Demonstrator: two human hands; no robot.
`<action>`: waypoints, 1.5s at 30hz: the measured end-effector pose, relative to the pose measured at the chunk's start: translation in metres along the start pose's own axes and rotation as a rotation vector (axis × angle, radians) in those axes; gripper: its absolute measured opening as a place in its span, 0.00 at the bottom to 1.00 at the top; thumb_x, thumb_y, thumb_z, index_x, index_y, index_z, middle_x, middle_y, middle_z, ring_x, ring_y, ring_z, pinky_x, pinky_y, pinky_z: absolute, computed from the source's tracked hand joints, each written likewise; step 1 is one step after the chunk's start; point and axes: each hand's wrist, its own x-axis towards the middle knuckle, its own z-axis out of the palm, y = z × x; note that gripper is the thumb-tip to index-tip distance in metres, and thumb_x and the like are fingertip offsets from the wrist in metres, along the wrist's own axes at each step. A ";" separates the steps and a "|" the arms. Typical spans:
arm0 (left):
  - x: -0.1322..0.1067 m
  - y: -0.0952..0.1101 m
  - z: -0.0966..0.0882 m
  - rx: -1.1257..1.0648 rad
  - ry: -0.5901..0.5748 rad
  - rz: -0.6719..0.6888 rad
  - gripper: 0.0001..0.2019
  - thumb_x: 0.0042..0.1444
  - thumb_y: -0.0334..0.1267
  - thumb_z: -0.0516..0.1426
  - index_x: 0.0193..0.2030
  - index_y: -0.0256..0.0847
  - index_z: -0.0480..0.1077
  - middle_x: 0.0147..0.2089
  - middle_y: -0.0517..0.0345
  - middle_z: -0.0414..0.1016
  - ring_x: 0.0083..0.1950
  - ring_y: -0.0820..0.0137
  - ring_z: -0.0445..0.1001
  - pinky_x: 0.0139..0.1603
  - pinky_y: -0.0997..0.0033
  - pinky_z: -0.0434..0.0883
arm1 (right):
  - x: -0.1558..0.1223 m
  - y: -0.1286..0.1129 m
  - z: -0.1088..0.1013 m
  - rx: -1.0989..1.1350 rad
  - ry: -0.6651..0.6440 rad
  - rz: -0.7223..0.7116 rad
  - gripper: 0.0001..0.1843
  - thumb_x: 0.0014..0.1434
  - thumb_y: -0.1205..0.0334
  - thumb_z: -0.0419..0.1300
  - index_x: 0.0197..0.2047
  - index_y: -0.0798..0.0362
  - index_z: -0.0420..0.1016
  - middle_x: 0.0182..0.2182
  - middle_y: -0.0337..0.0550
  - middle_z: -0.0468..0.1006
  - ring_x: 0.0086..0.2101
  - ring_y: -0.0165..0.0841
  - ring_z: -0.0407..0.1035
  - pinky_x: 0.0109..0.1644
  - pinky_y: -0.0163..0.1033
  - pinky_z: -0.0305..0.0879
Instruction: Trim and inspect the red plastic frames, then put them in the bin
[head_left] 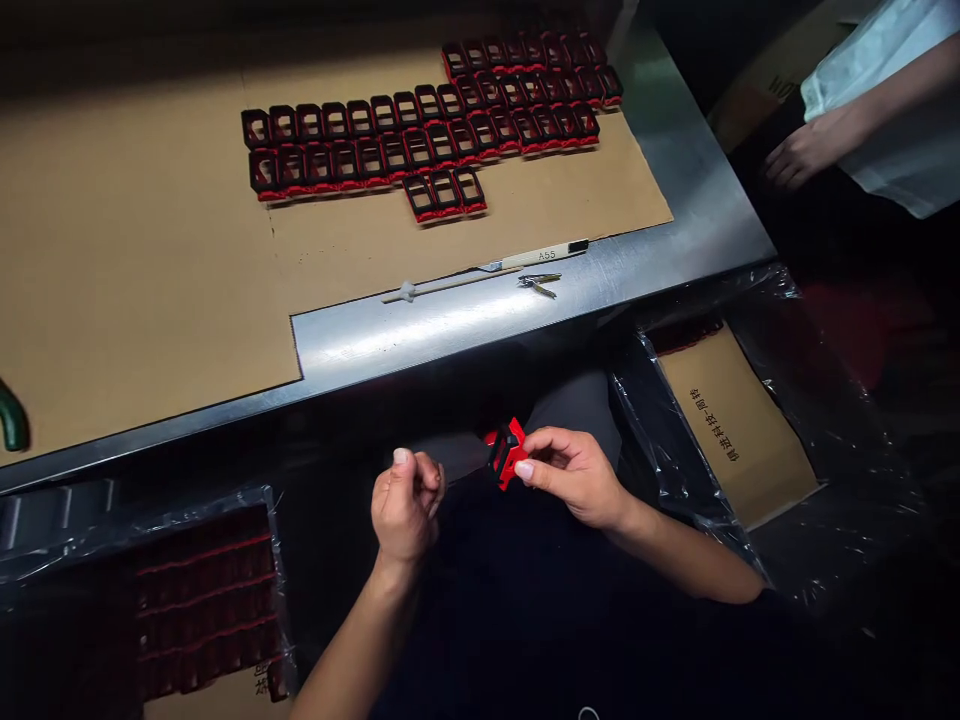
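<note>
My right hand (574, 475) pinches a small red and black plastic frame (508, 453) between thumb and fingers, holding it tilted above my lap. To its left, apart from the frame, my left hand (409, 505) is closed with the fingers curled and the thumb up. What the left fingers hold, if anything, is hidden. Rows of similar red and black frames (367, 155) stand on a cardboard sheet (150, 230) on the table. Three more frames (445, 193) form a short row in front of them.
Near the metal table's edge (352, 345) lie a pen-like tool marked A55 (547, 254), a thin white-tipped stick (450, 284) and small nippers (538, 284). Plastic-lined boxes with cardboard (739, 430) and red parts (210, 610) flank me. Another person's hand (806, 150) is at right.
</note>
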 end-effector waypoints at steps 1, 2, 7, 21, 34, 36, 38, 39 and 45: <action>-0.003 0.001 -0.001 0.011 -0.013 -0.006 0.27 0.55 0.60 0.60 0.18 0.39 0.66 0.12 0.68 0.49 0.15 0.79 0.49 0.16 0.77 0.48 | 0.000 0.001 -0.001 -0.015 -0.003 -0.034 0.11 0.55 0.53 0.71 0.36 0.51 0.80 0.30 0.40 0.80 0.30 0.31 0.73 0.38 0.38 0.70; -0.005 0.003 -0.001 0.034 -0.032 -0.020 0.24 0.54 0.58 0.62 0.21 0.39 0.69 0.14 0.67 0.52 0.16 0.79 0.52 0.16 0.78 0.51 | 0.000 0.002 -0.001 -0.033 -0.006 -0.071 0.10 0.56 0.54 0.70 0.36 0.51 0.81 0.31 0.40 0.81 0.31 0.31 0.73 0.39 0.38 0.71; -0.018 0.017 0.003 0.275 -0.236 -0.119 0.19 0.52 0.45 0.66 0.49 0.41 0.74 0.39 0.55 0.76 0.36 0.70 0.72 0.33 0.74 0.70 | 0.001 0.002 -0.002 -0.176 -0.022 -0.221 0.05 0.58 0.59 0.69 0.39 0.49 0.84 0.34 0.42 0.83 0.34 0.33 0.76 0.41 0.39 0.73; -0.028 0.027 0.020 0.492 -0.354 -0.097 0.32 0.49 0.41 0.63 0.62 0.40 0.63 0.51 0.49 0.72 0.46 0.65 0.73 0.47 0.60 0.76 | 0.003 0.007 -0.002 -0.376 -0.046 -0.533 0.05 0.61 0.65 0.67 0.41 0.48 0.84 0.36 0.43 0.84 0.35 0.32 0.78 0.41 0.37 0.77; -0.027 0.023 0.021 0.540 -0.355 0.004 0.33 0.49 0.49 0.66 0.60 0.40 0.62 0.56 0.45 0.72 0.53 0.59 0.74 0.55 0.55 0.74 | 0.001 0.009 -0.001 -0.463 -0.054 -0.595 0.07 0.60 0.69 0.66 0.40 0.49 0.84 0.37 0.44 0.83 0.36 0.32 0.78 0.42 0.35 0.76; -0.028 0.022 0.020 0.538 -0.362 0.047 0.32 0.51 0.47 0.65 0.60 0.41 0.62 0.55 0.46 0.72 0.53 0.60 0.74 0.55 0.55 0.74 | 0.001 0.009 -0.001 -0.468 -0.061 -0.594 0.08 0.60 0.69 0.66 0.41 0.49 0.84 0.38 0.44 0.83 0.37 0.32 0.78 0.43 0.36 0.77; -0.028 0.020 0.019 0.530 -0.373 0.097 0.30 0.53 0.45 0.64 0.61 0.42 0.62 0.56 0.47 0.71 0.54 0.61 0.74 0.56 0.56 0.74 | 0.001 0.009 0.000 -0.470 -0.065 -0.590 0.08 0.59 0.69 0.66 0.41 0.48 0.84 0.39 0.44 0.83 0.37 0.32 0.78 0.43 0.36 0.77; -0.028 0.019 0.018 0.525 -0.375 0.120 0.30 0.53 0.44 0.64 0.61 0.42 0.62 0.56 0.47 0.71 0.54 0.61 0.74 0.56 0.57 0.74 | 0.001 0.009 0.000 -0.470 -0.065 -0.587 0.09 0.59 0.70 0.66 0.41 0.48 0.84 0.39 0.44 0.83 0.38 0.33 0.78 0.43 0.37 0.77; -0.029 0.013 0.013 0.523 -0.386 0.225 0.31 0.53 0.39 0.64 0.63 0.47 0.60 0.60 0.50 0.67 0.58 0.61 0.73 0.57 0.59 0.74 | 0.001 0.009 0.000 -0.474 -0.061 -0.582 0.10 0.59 0.70 0.67 0.42 0.48 0.84 0.40 0.45 0.82 0.40 0.34 0.78 0.45 0.38 0.77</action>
